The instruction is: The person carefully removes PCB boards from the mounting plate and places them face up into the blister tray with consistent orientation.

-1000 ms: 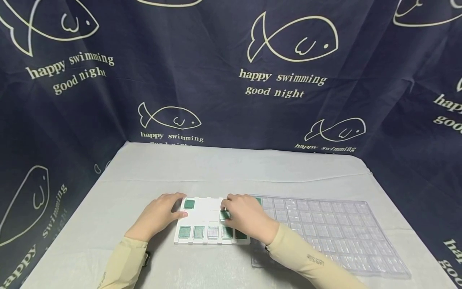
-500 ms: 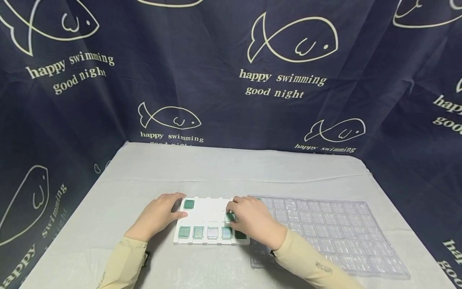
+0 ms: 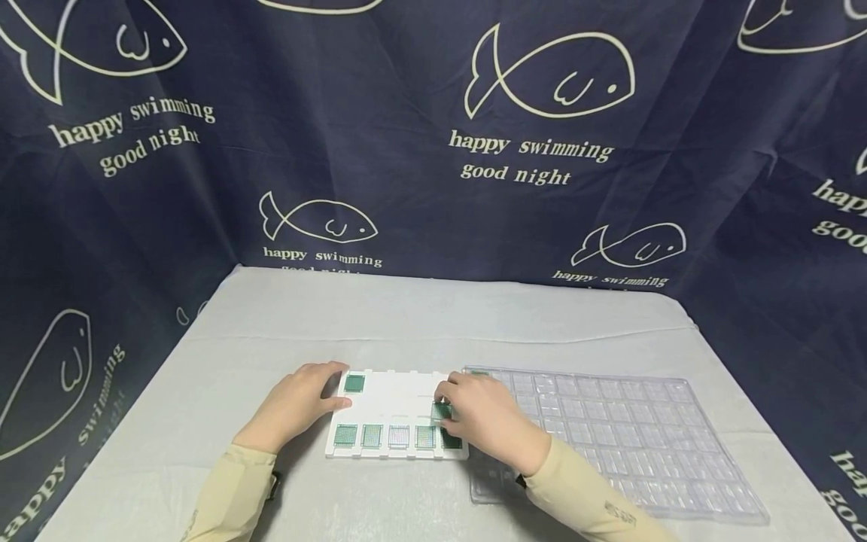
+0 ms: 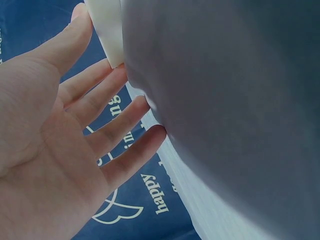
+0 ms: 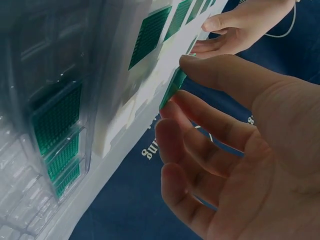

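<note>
My left hand [image 3: 301, 399] rests at the left edge of a white slotted tray [image 3: 379, 403]. In the left wrist view its fingers are fairly straight, thumb and fingertips touching the corner of the tray. My right hand [image 3: 491, 414] is over the tray's right part. Between thumb and index finger it pinches a small green perforated circuit board [image 5: 173, 86], tilted in the right wrist view. Several like boards lie along the tray's near row, such as a green board [image 3: 345, 436], and another board [image 3: 354, 383] sits at the far left corner.
A clear plastic compartment tray [image 3: 609, 433] lies right of the white tray, partly under my right forearm. In the right wrist view it holds several green boards [image 5: 57, 120]. A white cloth [image 3: 433, 309] covers the table, and a dark blue fish-print curtain [image 3: 420, 135] hangs around it.
My right hand has moved right and slightly nearer, carrying the pinched circuit board across the white tray. The left hand and both trays stay nearly in place.
</note>
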Demonstrator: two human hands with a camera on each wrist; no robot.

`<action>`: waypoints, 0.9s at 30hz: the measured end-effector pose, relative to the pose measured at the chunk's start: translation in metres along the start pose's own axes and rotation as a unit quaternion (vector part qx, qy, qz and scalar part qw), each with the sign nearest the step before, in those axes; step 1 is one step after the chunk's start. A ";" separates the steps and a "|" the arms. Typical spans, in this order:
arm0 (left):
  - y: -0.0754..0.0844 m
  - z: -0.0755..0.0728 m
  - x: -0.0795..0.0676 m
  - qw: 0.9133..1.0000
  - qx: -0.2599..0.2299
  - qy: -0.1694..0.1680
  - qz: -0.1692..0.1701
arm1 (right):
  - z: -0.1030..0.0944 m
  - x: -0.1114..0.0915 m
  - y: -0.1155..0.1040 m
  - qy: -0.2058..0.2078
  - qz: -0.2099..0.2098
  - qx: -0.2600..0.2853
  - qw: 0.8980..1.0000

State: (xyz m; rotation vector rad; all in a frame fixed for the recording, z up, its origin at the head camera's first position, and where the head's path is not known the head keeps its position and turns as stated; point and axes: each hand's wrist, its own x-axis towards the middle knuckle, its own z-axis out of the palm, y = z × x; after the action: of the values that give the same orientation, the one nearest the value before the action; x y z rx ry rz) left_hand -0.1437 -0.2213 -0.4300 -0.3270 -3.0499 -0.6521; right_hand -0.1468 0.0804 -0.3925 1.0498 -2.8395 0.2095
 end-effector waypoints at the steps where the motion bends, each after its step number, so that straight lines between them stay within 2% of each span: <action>1: 0.000 0.000 0.000 1.000 0.000 0.000 0.000 | 0.000 -0.001 0.001 0.000 0.001 0.001 1.000; 18: -0.001 0.000 0.000 1.000 0.001 0.002 0.002 | 0.000 -0.012 0.005 0.030 -0.014 0.003 0.999; 27: 0.000 0.000 0.000 1.000 0.000 0.005 0.009 | -0.002 -0.017 0.004 0.025 -0.007 0.008 1.000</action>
State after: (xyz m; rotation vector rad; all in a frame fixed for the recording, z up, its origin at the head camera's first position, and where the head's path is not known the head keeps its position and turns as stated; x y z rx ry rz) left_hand -0.1432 -0.2212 -0.4295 -0.3498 -3.0332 -0.6499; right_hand -0.1367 0.0950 -0.3934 1.0512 -2.7909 0.2544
